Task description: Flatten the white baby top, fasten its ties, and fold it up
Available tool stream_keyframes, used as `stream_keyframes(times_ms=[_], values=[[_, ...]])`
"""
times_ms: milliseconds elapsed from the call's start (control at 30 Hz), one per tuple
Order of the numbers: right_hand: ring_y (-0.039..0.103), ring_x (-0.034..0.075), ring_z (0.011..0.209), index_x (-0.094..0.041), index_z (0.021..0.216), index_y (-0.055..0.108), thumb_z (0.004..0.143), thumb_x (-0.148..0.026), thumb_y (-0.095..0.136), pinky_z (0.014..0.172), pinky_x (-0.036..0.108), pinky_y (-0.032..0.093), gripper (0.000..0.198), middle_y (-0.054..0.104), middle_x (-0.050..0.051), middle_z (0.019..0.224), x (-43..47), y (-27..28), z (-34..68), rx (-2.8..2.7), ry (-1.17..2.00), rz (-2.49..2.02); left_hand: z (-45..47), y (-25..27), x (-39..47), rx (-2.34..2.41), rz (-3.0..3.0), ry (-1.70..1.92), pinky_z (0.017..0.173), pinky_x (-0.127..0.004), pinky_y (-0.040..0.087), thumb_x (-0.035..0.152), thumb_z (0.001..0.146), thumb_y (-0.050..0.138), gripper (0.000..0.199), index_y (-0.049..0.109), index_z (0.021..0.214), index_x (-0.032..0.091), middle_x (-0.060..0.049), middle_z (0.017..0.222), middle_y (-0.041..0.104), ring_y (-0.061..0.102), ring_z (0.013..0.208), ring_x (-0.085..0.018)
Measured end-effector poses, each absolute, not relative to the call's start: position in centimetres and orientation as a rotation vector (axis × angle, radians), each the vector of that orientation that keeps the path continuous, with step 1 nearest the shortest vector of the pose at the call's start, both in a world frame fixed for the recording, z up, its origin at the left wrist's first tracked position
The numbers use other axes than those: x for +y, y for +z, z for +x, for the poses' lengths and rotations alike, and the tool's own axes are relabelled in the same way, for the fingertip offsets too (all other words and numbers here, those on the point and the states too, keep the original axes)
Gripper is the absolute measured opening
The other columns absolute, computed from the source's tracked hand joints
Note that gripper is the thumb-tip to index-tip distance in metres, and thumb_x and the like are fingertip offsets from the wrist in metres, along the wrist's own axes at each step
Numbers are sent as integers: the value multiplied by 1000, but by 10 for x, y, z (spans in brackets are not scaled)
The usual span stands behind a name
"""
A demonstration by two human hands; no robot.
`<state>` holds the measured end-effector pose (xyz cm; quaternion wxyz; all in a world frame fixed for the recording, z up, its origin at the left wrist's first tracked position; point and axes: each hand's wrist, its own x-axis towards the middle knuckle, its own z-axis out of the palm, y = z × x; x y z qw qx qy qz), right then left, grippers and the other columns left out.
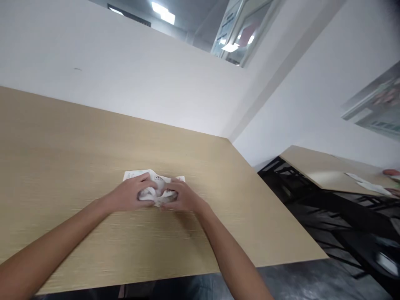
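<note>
A white printed sheet of paper [158, 182], partly crumpled, is between my two hands low over the wooden table [103, 241]. On its left side my left hand [128, 193] has its fingers curled around the bunched part. My right hand [185, 197] grips the right side in the same way, thumb and fingers bent inward. Flat corners of the paper stick out behind both hands. Small dark print and a boxed mark show near its middle. The palms and inner folds are hidden.
A white wall [125, 83] rises along the table's far edge. To the right, past the table's edge, stands a second table [308, 164] with white papers [368, 184] on it and part of another person's hand at the frame edge. Dark chairs or stools [359, 246] stand below.
</note>
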<state>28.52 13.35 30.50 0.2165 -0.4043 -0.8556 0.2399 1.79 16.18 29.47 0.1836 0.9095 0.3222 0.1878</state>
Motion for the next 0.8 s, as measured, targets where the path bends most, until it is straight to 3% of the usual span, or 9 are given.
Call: stream_keyframes(times_ms=[67, 167, 267, 400, 533, 667, 800], values=[[55, 20, 95, -25, 107, 74, 68, -50, 94, 86, 28, 41, 50, 61, 1, 93, 132, 305, 284, -2410, 653, -1101, 17, 294, 163, 914, 2576, 551, 82, -29, 46, 52, 94, 63, 30, 70, 109, 27, -4, 115, 59, 60, 97, -20], [56, 19, 95, -24, 109, 72, 77, -49, 88, 86, 28, 40, 43, 59, 2, 95, 130, 305, 280, -2496, 622, -1093, 17, 294, 164, 884, 2593, 564, 82, -29, 46, 48, 95, 61, 27, 69, 96, 22, -5, 106, 60, 59, 93, -20], [58, 17, 89, -24, 107, 73, 89, -40, 77, 86, 28, 40, 24, 62, 1, 90, 129, 304, 275, -2555, 626, -1076, 17, 298, 163, 817, 2616, 502, 82, -30, 47, 47, 96, 59, 26, 68, 99, 22, -5, 103, 62, 59, 93, -20], [62, 15, 89, -23, 103, 75, 94, -32, 70, 88, 27, 41, 13, 71, 1, 93, 130, 299, 272, -2537, 667, -1009, 20, 300, 158, 791, 2631, 405, 86, -29, 46, 53, 95, 61, 32, 67, 106, 24, -5, 115, 62, 60, 103, -21], [67, 16, 93, -22, 100, 75, 89, -22, 70, 87, 25, 44, 12, 76, 1, 102, 135, 292, 275, -2422, 796, -950, 33, 297, 148, 848, 2659, 408, 91, -31, 46, 48, 97, 58, 29, 71, 108, 24, -6, 120, 61, 60, 107, -23], [67, 16, 84, -18, 90, 76, 81, -18, 70, 80, 25, 46, 11, 76, 2, 93, 127, 294, 276, -2290, 973, -895, 52, 307, 114, 1018, 2644, 319, 89, -35, 48, 30, 94, 51, 25, 74, 99, 21, -9, 117, 64, 65, 102, -25], [64, 16, 74, -20, 75, 72, 74, -20, 70, 73, 25, 45, 2, 71, 0, 75, 67, 291, 260, -2222, 1108, -844, 47, 311, 45, 1141, 2527, 215, 67, -32, 44, 28, 83, 58, 17, 71, 77, 19, -8, 87, 71, 66, 77, -23]])
